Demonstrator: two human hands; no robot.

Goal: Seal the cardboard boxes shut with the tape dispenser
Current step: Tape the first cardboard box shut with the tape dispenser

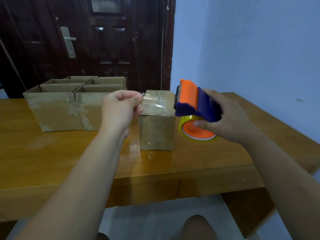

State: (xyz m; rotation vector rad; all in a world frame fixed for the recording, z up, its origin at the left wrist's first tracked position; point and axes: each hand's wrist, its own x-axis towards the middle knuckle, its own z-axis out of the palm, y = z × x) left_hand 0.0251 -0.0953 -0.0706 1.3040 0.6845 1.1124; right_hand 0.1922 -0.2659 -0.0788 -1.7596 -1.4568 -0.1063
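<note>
Your left hand (pixel 121 104) is raised over the middle of the surface (pixel 199 161), its thumb and curled fingers pinching the free end of a strip of clear tape (pixel 152 104). That strip stretches to the right, across the top of the small closed box (pixel 156 132), towards the tape dispenser (pixel 195 101). Your right hand (pixel 230 118) grips the dispenser, fingers wrapped over its blue body and the thumb resting on the orange core of the roll (pixel 199 134), which hangs below with a yellowish rim. The dispenser's orange top points up and to the left, and it is held in the air just right of the small box, at about the height of the box's top. The small box stands upright near the middle of the surface, with tape already showing across its top flaps. Whether the stretched strip touches the box top you cannot tell from here. To the far left sits a cluster of open boxes (pixel 69 104), pressed side by side with their flaps up and old tape marks on their near faces. Behind them is a dark wooden door (pixel 103 40), and to the right a pale blue wall (pixel 242 49)
</note>
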